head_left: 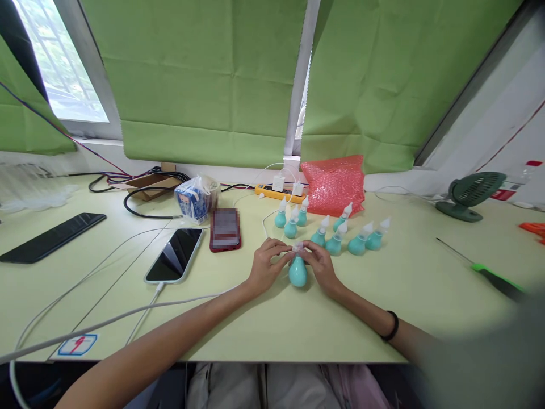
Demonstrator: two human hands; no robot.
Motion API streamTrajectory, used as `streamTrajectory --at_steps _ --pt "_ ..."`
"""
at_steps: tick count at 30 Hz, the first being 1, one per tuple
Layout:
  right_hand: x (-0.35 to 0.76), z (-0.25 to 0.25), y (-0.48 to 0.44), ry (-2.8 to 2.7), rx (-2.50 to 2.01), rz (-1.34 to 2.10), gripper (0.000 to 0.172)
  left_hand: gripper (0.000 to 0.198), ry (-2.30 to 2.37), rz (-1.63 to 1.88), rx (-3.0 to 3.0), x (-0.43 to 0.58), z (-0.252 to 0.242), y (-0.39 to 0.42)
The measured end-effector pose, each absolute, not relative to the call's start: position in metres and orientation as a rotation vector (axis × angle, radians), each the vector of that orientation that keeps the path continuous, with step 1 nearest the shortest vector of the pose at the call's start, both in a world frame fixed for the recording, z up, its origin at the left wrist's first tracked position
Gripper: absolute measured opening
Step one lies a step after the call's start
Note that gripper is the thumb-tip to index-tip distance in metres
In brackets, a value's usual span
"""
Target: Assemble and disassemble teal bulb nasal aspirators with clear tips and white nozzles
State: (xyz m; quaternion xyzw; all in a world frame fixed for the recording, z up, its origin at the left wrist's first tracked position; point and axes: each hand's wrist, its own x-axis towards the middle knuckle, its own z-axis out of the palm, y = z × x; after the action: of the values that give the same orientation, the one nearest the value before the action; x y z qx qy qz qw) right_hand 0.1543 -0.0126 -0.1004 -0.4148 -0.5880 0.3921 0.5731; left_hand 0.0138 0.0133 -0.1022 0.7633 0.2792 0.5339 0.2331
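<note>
A teal bulb syringe (297,272) lies on the table in front of me, its round bulb toward me. My left hand (269,262) pinches the translucent nozzle end from the left. From the right, the fingers of my right hand (320,264) are closed on that same end. My fingertips partly cover the nozzle, so how it sits on the bulb is hidden. Several more teal bulb syringes with pale pointed nozzles stand just beyond my hands, among them one at the right end (374,240) and one at the back left (280,218).
A red bubble-wrap pouch (334,184) and an orange power strip (276,194) are at the back. Two phones, one white-edged (174,255) and one red (225,230), lie left, with cables crossing the table. A green-handled screwdriver (489,271) and a green fan (472,192) are right.
</note>
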Motion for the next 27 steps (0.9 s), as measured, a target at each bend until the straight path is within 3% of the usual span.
streamTrajectory --at_steps 27 --pt "0.1557 -0.1052 -0.0058 -1.282 -1.054 1.118 0.022 0.013 0.757 1.58 2.442 0.014 -0.1089 0.0159"
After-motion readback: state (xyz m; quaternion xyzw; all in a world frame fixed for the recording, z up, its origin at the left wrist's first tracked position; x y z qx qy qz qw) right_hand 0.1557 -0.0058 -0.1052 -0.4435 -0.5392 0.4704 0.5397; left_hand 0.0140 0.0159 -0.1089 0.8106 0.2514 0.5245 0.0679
